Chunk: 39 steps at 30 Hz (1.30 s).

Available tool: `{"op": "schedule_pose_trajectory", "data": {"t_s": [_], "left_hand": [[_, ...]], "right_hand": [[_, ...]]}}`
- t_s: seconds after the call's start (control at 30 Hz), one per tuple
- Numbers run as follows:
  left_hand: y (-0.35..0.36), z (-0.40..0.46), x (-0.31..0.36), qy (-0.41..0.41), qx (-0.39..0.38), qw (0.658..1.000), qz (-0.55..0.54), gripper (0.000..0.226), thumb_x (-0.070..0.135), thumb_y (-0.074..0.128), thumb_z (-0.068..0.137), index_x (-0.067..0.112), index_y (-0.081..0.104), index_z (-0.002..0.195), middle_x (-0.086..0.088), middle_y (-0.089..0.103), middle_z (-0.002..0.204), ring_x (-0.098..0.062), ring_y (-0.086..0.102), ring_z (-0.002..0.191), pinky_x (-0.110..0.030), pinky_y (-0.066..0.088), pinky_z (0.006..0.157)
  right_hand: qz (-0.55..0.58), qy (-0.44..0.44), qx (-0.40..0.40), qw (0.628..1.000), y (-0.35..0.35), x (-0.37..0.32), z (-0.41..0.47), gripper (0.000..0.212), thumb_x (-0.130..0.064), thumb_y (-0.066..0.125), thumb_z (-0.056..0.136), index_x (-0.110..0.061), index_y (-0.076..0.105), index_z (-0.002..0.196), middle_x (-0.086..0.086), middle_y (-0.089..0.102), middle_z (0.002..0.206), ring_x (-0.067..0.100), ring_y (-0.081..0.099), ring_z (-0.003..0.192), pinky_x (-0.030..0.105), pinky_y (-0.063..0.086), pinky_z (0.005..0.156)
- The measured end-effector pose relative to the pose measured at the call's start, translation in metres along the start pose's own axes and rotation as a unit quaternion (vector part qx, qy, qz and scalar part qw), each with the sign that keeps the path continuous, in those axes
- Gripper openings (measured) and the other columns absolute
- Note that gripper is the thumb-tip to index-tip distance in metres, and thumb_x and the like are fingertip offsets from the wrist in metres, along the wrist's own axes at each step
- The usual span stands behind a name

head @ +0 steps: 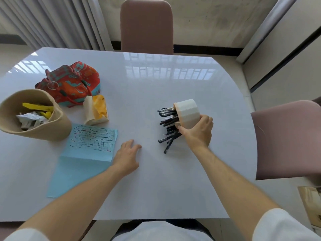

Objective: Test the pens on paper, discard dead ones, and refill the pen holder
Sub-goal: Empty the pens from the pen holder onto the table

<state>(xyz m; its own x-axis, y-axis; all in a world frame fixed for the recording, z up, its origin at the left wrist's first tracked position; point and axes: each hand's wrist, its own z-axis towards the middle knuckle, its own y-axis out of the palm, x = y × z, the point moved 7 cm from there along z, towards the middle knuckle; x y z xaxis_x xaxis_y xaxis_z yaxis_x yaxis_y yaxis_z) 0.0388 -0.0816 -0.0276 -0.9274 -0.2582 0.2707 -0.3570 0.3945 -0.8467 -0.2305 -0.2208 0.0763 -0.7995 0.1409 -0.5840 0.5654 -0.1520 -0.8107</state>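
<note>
Head view shows the right hand (197, 132) gripping the tipped white faceted pen holder (188, 113) right of centre, black pens (169, 125) spilling out, left hand (127, 154) relaxed – scribbled blue paper (90, 145) suggests testing is underway.

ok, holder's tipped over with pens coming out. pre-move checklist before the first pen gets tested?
1. Right hand grips the pen holder: ok.
2. Pens spilling from the holder's mouth onto the table: ok, reachable.
3. Left hand holds nothing, resting flat on the table: ok.
4. Blue paper beside the left hand; far half is scribbled on, near half blank: ok.
5. Bin for dead pens stands upright and open: ok.
6. Which pens work: cannot tell.
</note>
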Motion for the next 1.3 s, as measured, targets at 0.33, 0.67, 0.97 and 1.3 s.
{"op": "schedule_pose_trajectory", "data": {"t_s": [0.33, 0.67, 0.97, 1.3], "left_hand": [[-0.002, -0.001, 0.004, 0.014, 0.007, 1.000, 0.013, 0.072, 0.018, 0.062, 0.075, 0.036, 0.039, 0.140, -0.006, 0.022, 0.157, -0.027, 0.021, 0.143, -0.041, 0.034, 0.111], [0.003, -0.001, -0.003, 0.023, 0.039, 0.999, 0.008, 0.075, 0.027, 0.070, 0.072, 0.043, 0.038, 0.138, -0.002, 0.027, 0.155, -0.023, 0.022, 0.143, -0.042, 0.032, 0.113], [0.006, -0.001, -0.004, 0.028, 0.042, 0.999, 0.004, 0.075, 0.029, 0.071, 0.073, 0.041, 0.038, 0.139, 0.000, 0.025, 0.157, -0.022, 0.022, 0.144, -0.042, 0.032, 0.114], [0.011, -0.022, -0.018, -0.003, 0.059, 0.998, -0.034, 0.065, 0.024, 0.073, 0.079, 0.029, 0.046, 0.138, -0.007, 0.028, 0.157, -0.025, 0.024, 0.145, -0.042, 0.033, 0.116]], "right_hand": [[-0.065, -0.106, 0.027, 0.992, 0.015, -0.015, -0.013, 0.086, -0.043, 0.092, 0.057, -0.011, 0.040, 0.118, 0.006, 0.045, 0.115, 0.026, 0.044, 0.107, 0.038, 0.053, 0.060], [-0.087, -0.240, 0.091, 0.963, -0.009, -0.019, -0.003, 0.075, -0.024, 0.087, 0.064, -0.007, 0.045, 0.124, 0.010, 0.043, 0.125, 0.033, 0.043, 0.110, 0.049, 0.057, 0.079], [0.030, -0.025, 0.121, 0.992, -0.067, 0.056, 0.025, 0.088, -0.041, 0.095, 0.062, -0.003, 0.050, 0.127, 0.014, 0.051, 0.127, 0.033, 0.047, 0.120, 0.047, 0.053, 0.084], [0.455, 0.338, -0.006, 0.824, -0.038, 0.152, 0.034, 0.052, -0.032, 0.089, 0.071, -0.008, 0.067, 0.112, 0.009, 0.072, 0.118, 0.021, 0.071, 0.104, 0.046, 0.061, 0.090]]}}
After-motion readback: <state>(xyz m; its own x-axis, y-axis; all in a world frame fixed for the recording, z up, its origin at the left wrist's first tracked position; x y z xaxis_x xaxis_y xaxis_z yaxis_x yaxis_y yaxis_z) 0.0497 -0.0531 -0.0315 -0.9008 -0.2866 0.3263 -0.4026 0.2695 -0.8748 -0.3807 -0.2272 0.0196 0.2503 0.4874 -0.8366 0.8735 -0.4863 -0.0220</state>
